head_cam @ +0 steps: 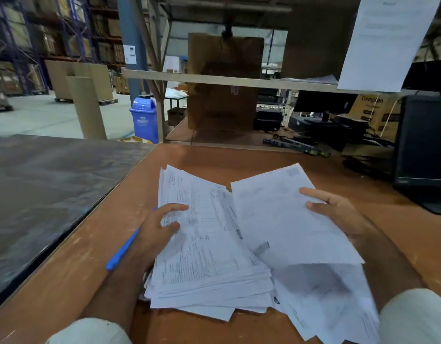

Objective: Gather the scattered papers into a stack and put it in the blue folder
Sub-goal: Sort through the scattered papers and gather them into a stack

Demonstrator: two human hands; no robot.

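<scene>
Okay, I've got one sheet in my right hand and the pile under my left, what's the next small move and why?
Probably lay the sheet that the right hand pinches onto the pile under the left hand. The sheet is lifted, apart from the pile, and more papers still lie loose to the right.

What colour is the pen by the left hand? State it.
Blue; the pen shows in the head view.

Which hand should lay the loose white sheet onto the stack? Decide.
Right. The right hand already grips the loose white printed sheet, lifted beside the white paper stack; the left hand rests on that stack, steadying it.
</scene>
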